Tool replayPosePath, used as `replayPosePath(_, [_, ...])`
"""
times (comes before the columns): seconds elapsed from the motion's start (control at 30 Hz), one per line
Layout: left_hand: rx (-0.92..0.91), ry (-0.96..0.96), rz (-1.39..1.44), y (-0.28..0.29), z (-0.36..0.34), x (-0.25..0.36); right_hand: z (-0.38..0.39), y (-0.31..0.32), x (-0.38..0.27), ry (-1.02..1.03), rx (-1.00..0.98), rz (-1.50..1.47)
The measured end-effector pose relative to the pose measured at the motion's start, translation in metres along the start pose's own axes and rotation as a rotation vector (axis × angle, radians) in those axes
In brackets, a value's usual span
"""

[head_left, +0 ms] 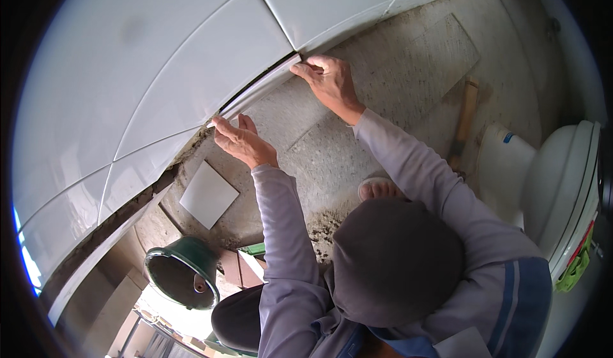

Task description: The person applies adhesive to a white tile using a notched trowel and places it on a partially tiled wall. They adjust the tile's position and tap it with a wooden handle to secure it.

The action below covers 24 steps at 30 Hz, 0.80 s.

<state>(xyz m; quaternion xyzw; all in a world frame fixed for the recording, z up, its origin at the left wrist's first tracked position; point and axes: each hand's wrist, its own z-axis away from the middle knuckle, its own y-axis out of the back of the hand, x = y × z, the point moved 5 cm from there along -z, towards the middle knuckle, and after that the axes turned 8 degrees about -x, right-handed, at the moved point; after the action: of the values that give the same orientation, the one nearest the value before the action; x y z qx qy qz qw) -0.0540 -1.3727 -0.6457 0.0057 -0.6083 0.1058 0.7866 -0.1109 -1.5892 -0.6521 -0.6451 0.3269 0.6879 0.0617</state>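
A narrow white tile strip (262, 88) sits at the foot of the wall, under the large white wall tiles (204, 58). A dark gap runs between its upper edge and the tiles above. My left hand (244, 142) pinches the near left end, thumb and fingers closed about it. At the far right end, close to a vertical joint in the wall tiles, my right hand (331, 84) grips the strip with thumb and bent fingers. The back face of the strip is hidden.
On the rough floor lie a loose white square tile (209, 195) and a wooden-handled tool (466, 118). A dark green bucket (185, 265) is at lower left. The white toilet (559, 179) occupies the right side, with a bright green cloth (576, 262) beside it.
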Motion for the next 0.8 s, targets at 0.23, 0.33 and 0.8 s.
replayPosePath(0.23, [-0.006, 0.006, -0.071, -0.006, 0.003, 0.008, -0.001, -0.002, 0.014, 0.038, 0.066, 0.028])
replayPosePath(0.33, [-0.022, -0.035, -0.089, -0.008, 0.003, 0.009, -0.004, -0.005, 0.012, 0.102, 0.079, 0.080])
replayPosePath(0.8, [-0.084, -0.100, -0.050, -0.005, -0.011, 0.004, 0.009, -0.026, 0.035, -0.091, -0.020, -0.142])
